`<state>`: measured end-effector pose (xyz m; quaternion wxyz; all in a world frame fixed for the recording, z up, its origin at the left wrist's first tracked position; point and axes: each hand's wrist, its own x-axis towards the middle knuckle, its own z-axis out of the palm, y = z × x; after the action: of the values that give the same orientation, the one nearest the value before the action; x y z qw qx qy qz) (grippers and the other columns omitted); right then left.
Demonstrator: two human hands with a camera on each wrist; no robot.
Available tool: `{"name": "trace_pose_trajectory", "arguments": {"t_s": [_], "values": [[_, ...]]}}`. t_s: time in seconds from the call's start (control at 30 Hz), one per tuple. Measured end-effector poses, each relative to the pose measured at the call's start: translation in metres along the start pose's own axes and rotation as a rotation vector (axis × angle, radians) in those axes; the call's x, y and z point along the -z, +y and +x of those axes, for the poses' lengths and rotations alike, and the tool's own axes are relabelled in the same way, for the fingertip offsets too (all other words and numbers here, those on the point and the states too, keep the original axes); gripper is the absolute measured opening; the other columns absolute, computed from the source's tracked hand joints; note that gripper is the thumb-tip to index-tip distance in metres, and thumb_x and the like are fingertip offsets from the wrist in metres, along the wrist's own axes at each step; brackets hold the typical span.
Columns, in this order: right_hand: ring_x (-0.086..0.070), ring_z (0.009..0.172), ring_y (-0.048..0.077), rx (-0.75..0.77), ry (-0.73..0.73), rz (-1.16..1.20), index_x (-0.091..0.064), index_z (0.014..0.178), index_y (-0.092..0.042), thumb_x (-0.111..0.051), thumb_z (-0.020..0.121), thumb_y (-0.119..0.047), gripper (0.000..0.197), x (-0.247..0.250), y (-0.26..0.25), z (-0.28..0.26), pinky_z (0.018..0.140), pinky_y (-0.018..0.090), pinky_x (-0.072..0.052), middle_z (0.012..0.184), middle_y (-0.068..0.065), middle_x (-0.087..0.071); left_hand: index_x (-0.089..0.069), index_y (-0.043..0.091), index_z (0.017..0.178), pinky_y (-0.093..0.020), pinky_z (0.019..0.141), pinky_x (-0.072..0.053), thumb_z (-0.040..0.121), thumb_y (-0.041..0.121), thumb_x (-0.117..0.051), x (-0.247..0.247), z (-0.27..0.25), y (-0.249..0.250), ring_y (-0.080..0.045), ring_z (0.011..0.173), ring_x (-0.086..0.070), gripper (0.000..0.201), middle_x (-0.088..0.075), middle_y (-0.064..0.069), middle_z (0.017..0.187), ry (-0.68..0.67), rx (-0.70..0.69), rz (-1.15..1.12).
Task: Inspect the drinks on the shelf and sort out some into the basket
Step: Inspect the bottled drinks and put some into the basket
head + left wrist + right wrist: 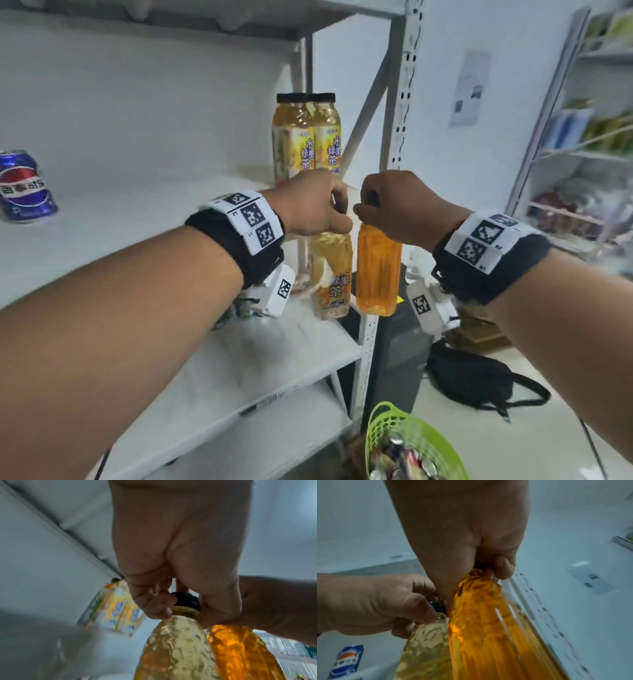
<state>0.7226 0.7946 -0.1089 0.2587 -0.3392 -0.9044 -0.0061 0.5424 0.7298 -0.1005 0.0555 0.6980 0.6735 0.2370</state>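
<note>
Two bottles hang gripped, tea bottle (331, 274) by left hand (310, 205), seemingly unlabelled orange bottle (378, 270) by right hand (399, 207).

Left hand (310, 205) gripping the top of a pale tea bottle (332, 274), right hand (397, 209) gripping an orange bottle (378, 270) just beside it, two tea bottles (306, 137) on the shelf (137, 219) behind the grips, green basket (383, 421) far below.
</note>
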Motion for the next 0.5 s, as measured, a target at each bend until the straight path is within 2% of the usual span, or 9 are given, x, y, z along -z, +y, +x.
{"name": "trace_pose_trajectory", "arguments": {"t_s": [0.1,0.17,0.27,0.33,0.4,0.5], "values": [[-0.052,0.070,0.023,-0.048,-0.144,0.013,-0.061,0.082,-0.010,-0.065,0.096,-0.031,0.025,-0.050,0.052,-0.022,0.061,0.034,-0.035,0.076,0.005,-0.059,-0.066,0.031,0.074,-0.027,0.061,-0.046,0.073,0.034,-0.087,-0.078,0.027,0.001,-0.011,0.073,-0.065,0.021,-0.066,0.012,0.080,-0.134,0.016,0.013],[-0.050,0.066,0.022,-0.070,-0.233,0.023,-0.059,0.079,-0.011,-0.063,0.096,-0.035,0.030,-0.084,0.084,-0.040,0.056,0.034,-0.033,0.072,0.004,-0.056,-0.062,0.027,0.068,-0.025,0.056,-0.038,0.071,0.031,-0.088,-0.132,0.042,0.002,-0.011,0.065,-0.060,0.026,-0.063,0.009,0.072,-0.234,0.011,0.025],[-0.049,0.065,0.019,-0.097,-0.368,0.044,-0.059,0.077,-0.018,-0.067,0.094,-0.031,0.022,-0.134,0.136,-0.067,0.056,0.031,-0.034,0.069,-0.003,-0.053,-0.060,0.026,0.067,-0.024,0.052,-0.035,0.071,0.029,-0.089,-0.210,0.063,-0.003,-0.007,0.061,-0.057,0.030,-0.063,0.008,0.069,-0.362,0.038,0.032],[-0.048,0.066,0.018,-0.133,-0.443,0.078,-0.057,0.073,-0.023,-0.068,0.091,-0.027,0.022,-0.168,0.170,-0.088,0.056,0.030,-0.035,0.068,-0.004,-0.052,-0.061,0.024,0.070,-0.025,0.054,-0.037,0.072,0.026,-0.089,-0.260,0.072,-0.011,-0.012,0.063,-0.059,0.029,-0.063,0.006,0.072,-0.429,0.060,0.018],[-0.051,0.077,0.022,-0.181,-0.528,0.113,-0.060,0.074,-0.021,-0.070,0.087,-0.026,0.016,-0.203,0.203,-0.108,0.064,0.033,-0.039,0.073,0.000,-0.058,-0.063,0.021,0.077,-0.028,0.058,-0.039,0.073,0.026,-0.090,-0.309,0.079,-0.018,-0.018,0.071,-0.059,0.027,-0.061,0.007,0.077,-0.480,0.081,0.006],[-0.043,0.083,0.019,-0.237,-0.577,0.188,-0.047,0.067,-0.028,-0.072,0.084,-0.022,0.030,-0.256,0.244,-0.141,0.068,0.029,-0.029,0.072,-0.003,-0.054,-0.071,0.016,0.088,-0.031,0.068,-0.046,0.071,0.023,-0.091,-0.374,0.083,-0.025,-0.022,0.083,-0.064,0.027,-0.065,0.007,0.086,-0.541,0.129,-0.037]]}}
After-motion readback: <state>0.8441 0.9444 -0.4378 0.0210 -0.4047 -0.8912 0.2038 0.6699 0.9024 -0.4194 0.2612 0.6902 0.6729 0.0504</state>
